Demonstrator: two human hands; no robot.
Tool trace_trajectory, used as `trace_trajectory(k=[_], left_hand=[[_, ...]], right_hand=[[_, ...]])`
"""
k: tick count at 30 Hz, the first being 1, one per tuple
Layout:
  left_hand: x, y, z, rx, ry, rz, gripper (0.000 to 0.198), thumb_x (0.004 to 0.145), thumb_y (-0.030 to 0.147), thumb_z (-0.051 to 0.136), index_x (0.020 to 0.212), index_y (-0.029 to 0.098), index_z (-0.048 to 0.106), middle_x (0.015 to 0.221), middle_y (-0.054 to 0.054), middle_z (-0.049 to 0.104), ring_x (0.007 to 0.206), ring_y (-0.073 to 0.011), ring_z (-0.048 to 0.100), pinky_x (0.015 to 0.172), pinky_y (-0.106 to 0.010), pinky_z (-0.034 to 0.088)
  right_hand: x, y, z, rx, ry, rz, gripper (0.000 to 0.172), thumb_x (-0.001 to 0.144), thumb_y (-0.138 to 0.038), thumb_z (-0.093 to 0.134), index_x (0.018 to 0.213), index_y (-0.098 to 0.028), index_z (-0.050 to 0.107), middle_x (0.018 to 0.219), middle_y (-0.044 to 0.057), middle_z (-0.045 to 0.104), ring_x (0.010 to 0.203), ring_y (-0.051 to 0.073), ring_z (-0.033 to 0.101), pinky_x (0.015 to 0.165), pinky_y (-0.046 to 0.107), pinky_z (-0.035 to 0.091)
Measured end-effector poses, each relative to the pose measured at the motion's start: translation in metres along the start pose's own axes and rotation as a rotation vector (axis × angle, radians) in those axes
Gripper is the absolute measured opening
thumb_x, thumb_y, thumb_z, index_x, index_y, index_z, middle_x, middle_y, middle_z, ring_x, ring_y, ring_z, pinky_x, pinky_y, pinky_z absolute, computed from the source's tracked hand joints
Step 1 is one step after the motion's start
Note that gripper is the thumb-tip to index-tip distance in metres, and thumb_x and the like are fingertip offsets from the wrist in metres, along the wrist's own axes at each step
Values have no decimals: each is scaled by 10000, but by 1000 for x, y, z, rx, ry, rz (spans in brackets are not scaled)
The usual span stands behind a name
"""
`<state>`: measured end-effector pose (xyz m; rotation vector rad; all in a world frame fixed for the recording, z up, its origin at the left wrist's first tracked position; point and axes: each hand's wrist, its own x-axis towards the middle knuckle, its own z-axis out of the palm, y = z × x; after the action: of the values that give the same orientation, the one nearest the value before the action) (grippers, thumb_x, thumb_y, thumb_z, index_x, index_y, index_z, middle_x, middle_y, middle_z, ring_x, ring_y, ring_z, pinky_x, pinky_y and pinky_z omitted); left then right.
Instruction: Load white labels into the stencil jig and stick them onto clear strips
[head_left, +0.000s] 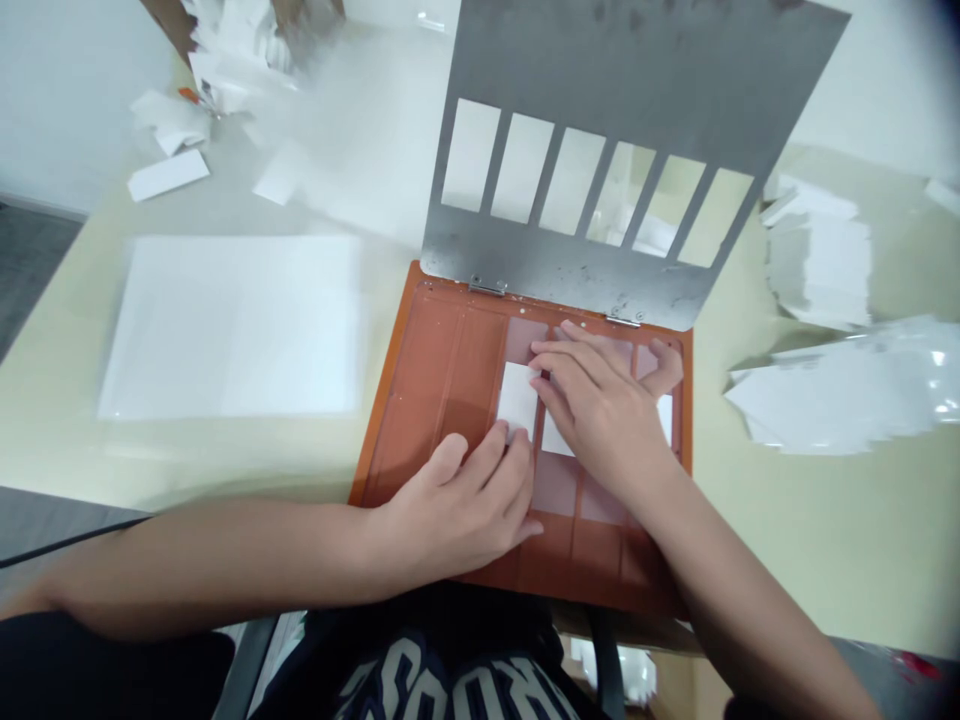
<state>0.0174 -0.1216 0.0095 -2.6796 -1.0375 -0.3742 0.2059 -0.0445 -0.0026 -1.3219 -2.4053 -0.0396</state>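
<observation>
A small white card (518, 398) lies on a pale translucent strip in an orange-brown tray (420, 390) with long slots. My left hand (472, 490) rests over the tray, fingers bent and spread, fingertips at the card's lower edge and thumb held apart. Stretched over the strips to the right, my right hand (607, 400) touches the card's upper right side with its fingertips, little finger lifted. A second white card (555, 436) shows partly beneath that hand. Hinged to the tray's far edge, a grey metal plate (630, 80) with several rectangular windows stands raised.
A stack of white sheets (232, 325) lies left of the tray. Several white cards (832, 265) and a fanned pile in clear film (862, 385) lie at right. Crumpled white scraps (172, 120) and a white strip (168, 175) sit at the far left of the pale table.
</observation>
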Motion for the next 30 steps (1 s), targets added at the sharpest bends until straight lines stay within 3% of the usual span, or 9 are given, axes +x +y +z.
trace_trajectory(k=[11,16,20,24,26,30], left_hand=[[0,0,0,-37,0,-2,435,979,447,537,1148,86,711,1224,-155,691,1133,-291,615,813,-363,392],[1,1,0,-54,3,-31,444,991,456,505,1141,96,715,1211,-136,706,1113,-275,625,811,-371,411],[1,1,1,-66,5,-38,422,991,448,504,1122,110,722,1214,-126,707,1122,-266,617,817,-372,415],[1,1,2,-74,12,-46,419,977,456,530,1113,108,720,1219,-134,698,1123,-272,615,825,-374,406],[1,1,2,-76,22,-47,422,978,458,529,1108,105,720,1214,-134,700,1114,-274,619,824,-376,399],[1,1,2,-75,35,-51,434,980,468,521,1099,104,725,1200,-127,709,1108,-277,621,819,-383,392]], right_hand=[[1,-2,-2,71,-36,58,182,993,-196,499,1044,-236,670,1155,53,740,1249,291,602,1116,556,209],[1,-1,-3,39,-78,53,344,1004,-225,454,1336,-216,546,1382,128,622,1362,317,498,1129,596,154],[0,-1,-1,39,-104,44,374,1015,-201,407,1372,-216,515,1259,111,702,1321,299,548,1142,613,82],[-1,0,2,109,-18,50,309,989,-210,473,1284,-250,556,1167,50,741,1214,250,635,1181,573,89],[0,1,4,150,38,49,284,982,-226,494,1255,-264,561,1132,32,746,1124,225,677,1197,560,143],[3,4,5,229,137,35,341,967,-276,538,1306,-238,537,1244,103,687,1161,241,651,1107,498,417]])
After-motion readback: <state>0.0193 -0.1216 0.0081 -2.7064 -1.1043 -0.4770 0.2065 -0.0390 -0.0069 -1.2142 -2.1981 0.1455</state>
